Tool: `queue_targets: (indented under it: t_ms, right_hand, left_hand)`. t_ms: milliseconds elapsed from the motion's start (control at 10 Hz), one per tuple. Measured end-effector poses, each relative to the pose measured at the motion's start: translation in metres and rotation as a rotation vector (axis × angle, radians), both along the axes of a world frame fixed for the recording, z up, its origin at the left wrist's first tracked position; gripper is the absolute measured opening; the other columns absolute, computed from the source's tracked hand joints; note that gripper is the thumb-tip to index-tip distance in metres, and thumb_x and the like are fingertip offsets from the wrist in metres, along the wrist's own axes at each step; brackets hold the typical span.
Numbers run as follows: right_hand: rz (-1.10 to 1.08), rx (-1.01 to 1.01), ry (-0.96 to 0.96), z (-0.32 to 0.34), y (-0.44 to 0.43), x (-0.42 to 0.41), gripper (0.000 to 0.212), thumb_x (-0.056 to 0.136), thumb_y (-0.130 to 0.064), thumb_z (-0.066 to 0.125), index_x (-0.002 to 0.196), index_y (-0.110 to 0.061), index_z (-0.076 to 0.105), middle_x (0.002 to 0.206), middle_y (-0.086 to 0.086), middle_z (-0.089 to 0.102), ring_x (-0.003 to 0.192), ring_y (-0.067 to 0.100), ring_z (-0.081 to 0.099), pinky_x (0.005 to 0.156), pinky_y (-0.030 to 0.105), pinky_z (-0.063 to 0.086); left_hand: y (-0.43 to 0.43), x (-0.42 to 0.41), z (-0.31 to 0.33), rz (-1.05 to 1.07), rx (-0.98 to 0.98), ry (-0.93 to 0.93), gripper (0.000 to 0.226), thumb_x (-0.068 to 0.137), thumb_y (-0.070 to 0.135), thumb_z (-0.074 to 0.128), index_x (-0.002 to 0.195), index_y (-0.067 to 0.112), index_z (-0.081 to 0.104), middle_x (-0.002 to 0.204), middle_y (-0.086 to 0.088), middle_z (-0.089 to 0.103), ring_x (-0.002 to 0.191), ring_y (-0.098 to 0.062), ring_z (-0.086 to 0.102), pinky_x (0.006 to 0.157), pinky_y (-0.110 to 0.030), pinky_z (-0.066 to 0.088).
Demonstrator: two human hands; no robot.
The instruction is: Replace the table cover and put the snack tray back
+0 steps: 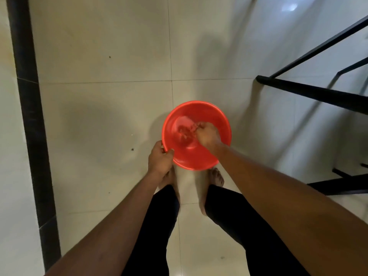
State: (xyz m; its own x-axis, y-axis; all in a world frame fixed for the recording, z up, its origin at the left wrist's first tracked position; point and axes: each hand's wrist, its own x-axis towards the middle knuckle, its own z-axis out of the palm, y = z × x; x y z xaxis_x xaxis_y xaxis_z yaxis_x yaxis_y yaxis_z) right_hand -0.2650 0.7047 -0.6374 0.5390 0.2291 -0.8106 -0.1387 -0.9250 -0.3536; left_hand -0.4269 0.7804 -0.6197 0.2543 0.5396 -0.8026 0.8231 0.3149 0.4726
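One round red plastic bowl [199,159], being held above the cream tiled floor [99,116]. Two hands: left hand [159,159] is gripping its near-left rim; right hand [208,136] is resting inside, fingers curled, hold indiscernible through blur.

We find nothing to read here — no lettering, label, brand or number shows on the bowl [199,163], the floor [99,116] or the black frame [318,94].

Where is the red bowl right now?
Head view, centre: the red bowl is held over the tiled floor just ahead of the person's feet, the left hand gripping its near-left rim and the right hand reaching inside.
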Motion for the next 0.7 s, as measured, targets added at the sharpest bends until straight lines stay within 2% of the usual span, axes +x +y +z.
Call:
queue_targets:
  t_ms: [100, 200, 300, 400, 500, 600, 700]
  right_hand:
    - [-0.064, 0.01, 0.004, -0.001, -0.012, 0.002, 0.025, 0.093, -0.012, 0.054, 0.102, -0.017, 0.077, 0.104, 0.008, 0.077, 0.101, 0.028, 0.071, 0.093, 0.04, 0.055]
    - [-0.064, -0.001, 0.044, -0.011, -0.027, 0.005, 0.021, 0.089, -0.013, 0.058, 0.083, -0.021, 0.076, 0.096, 0.005, 0.078, 0.098, 0.024, 0.071, 0.097, 0.042, 0.054]
    - [-0.091, 0.032, 0.06, -0.022, -0.042, 0.007, 0.016, 0.075, -0.027, 0.058, 0.064, -0.025, 0.069, 0.081, 0.005, 0.075, 0.087, 0.03, 0.071, 0.094, 0.051, 0.055]
    - [-0.066, 0.042, 0.096, 0.001, -0.038, 0.009, 0.023, 0.07, -0.038, 0.051, 0.069, -0.026, 0.07, 0.087, 0.007, 0.078, 0.091, 0.033, 0.073, 0.09, 0.047, 0.058]
    - [-0.067, 0.071, 0.099, 0.017, -0.035, 0.013, 0.024, 0.073, -0.037, 0.053, 0.074, -0.024, 0.073, 0.082, 0.002, 0.077, 0.085, 0.029, 0.074, 0.085, 0.048, 0.06]
    - [-0.074, 0.11, 0.078, 0.03, -0.032, 0.014, 0.02, 0.073, -0.039, 0.055, 0.07, -0.033, 0.074, 0.074, 0.002, 0.076, 0.08, 0.03, 0.074, 0.082, 0.052, 0.061]
    - [-0.09, 0.162, 0.053, 0.046, -0.035, 0.016, 0.02, 0.072, -0.038, 0.052, 0.067, -0.043, 0.072, 0.073, 0.0, 0.074, 0.083, 0.032, 0.074, 0.085, 0.053, 0.06]
  left_hand:
    - [0.003, 0.006, 0.001, 0.059, 0.003, 0.012, 0.016, 0.094, 0.014, 0.061, 0.109, 0.02, 0.059, 0.093, 0.003, 0.065, 0.092, -0.023, 0.066, 0.08, -0.033, 0.051]
    - [0.006, 0.004, -0.002, 0.089, -0.03, 0.0, 0.015, 0.094, 0.017, 0.062, 0.106, 0.024, 0.059, 0.098, -0.002, 0.068, 0.092, -0.025, 0.068, 0.088, -0.046, 0.057]
    - [0.011, 0.001, -0.001, 0.061, -0.048, -0.001, 0.014, 0.093, 0.021, 0.064, 0.104, 0.029, 0.058, 0.099, 0.001, 0.069, 0.095, -0.024, 0.069, 0.091, -0.049, 0.057]
    - [0.019, -0.003, 0.005, 0.008, -0.031, 0.01, 0.014, 0.092, 0.022, 0.063, 0.099, 0.034, 0.059, 0.096, 0.002, 0.07, 0.092, -0.022, 0.071, 0.09, -0.048, 0.057]
    - [0.027, -0.003, 0.018, -0.032, -0.011, 0.023, 0.023, 0.09, 0.021, 0.061, 0.111, 0.029, 0.061, 0.093, 0.0, 0.071, 0.091, -0.021, 0.072, 0.087, -0.043, 0.057]
    - [0.035, -0.003, 0.033, -0.077, 0.035, 0.051, 0.036, 0.089, 0.022, 0.062, 0.126, 0.023, 0.058, 0.098, -0.002, 0.069, 0.093, -0.022, 0.07, 0.081, -0.035, 0.053]
    - [0.041, -0.002, 0.059, -0.163, 0.021, 0.022, 0.028, 0.089, 0.024, 0.064, 0.117, 0.024, 0.063, 0.093, -0.004, 0.069, 0.093, -0.024, 0.07, 0.082, -0.038, 0.054]
